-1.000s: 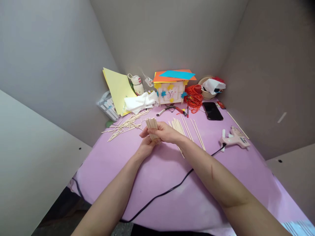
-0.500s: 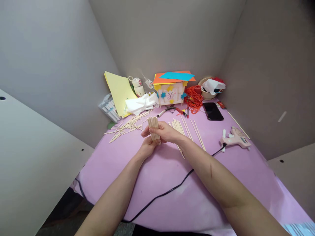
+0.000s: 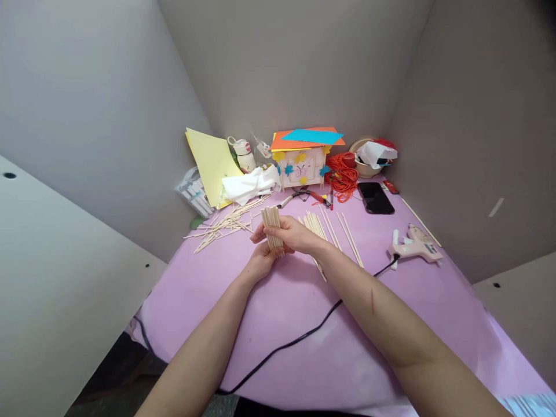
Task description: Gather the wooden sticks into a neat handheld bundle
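A bundle of pale wooden sticks (image 3: pixel 272 225) stands nearly upright above the table, side by side in a flat row. My left hand (image 3: pixel 262 259) grips its lower end, the thumb across the front. Higher up, my right hand (image 3: pixel 292 233) is closed around the same bundle from the right, its thumb pressed on the front; some fingers are hidden behind the sticks. Just right of my right hand, more long sticks (image 3: pixel 315 224) lie on the purple cloth, several close together and a few apart. To the left is a loose, crossed pile of sticks (image 3: pixel 226 223).
A pink glue gun (image 3: pixel 414 249) lies at right, its black cord (image 3: pixel 299 337) crossing the cloth under my right arm. Behind are a phone (image 3: pixel 376 197), red cord (image 3: pixel 342 176), pliers (image 3: pixel 319 197), a decorated box (image 3: pixel 299 168), white tissue (image 3: pixel 249 184) and a bottle (image 3: pixel 244 154).
Both hands stay on the bundle in almost the same place. The whole view has shifted very slightly; nothing on the table has moved.
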Demonstrator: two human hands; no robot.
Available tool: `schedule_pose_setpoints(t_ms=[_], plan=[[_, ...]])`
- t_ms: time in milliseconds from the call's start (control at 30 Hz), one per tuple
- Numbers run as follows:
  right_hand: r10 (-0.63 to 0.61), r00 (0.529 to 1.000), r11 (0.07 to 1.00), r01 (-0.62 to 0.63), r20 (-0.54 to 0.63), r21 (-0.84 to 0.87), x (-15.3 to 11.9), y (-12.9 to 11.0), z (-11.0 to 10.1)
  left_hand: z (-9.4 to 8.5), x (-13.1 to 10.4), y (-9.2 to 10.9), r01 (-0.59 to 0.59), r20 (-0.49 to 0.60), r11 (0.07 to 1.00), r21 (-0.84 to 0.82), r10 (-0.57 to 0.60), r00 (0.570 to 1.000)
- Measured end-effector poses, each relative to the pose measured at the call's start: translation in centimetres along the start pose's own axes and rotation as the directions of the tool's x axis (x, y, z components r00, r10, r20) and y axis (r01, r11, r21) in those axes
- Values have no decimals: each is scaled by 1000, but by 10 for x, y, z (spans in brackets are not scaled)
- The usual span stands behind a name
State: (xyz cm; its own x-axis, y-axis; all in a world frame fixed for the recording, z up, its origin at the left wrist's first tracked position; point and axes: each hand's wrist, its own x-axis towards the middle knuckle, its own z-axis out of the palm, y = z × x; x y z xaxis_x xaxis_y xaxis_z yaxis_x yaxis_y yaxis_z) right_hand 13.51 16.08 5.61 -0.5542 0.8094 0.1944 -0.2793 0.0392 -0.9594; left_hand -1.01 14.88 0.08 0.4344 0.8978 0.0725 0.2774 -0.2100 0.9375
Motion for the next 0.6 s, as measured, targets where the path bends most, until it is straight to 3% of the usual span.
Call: schedule_pose_setpoints(t_ms=[600], plan=[[18, 999, 998, -21, -50, -61, -1, -5, 8, -2, 0, -6, -13, -31, 999, 39, 14, 999]])
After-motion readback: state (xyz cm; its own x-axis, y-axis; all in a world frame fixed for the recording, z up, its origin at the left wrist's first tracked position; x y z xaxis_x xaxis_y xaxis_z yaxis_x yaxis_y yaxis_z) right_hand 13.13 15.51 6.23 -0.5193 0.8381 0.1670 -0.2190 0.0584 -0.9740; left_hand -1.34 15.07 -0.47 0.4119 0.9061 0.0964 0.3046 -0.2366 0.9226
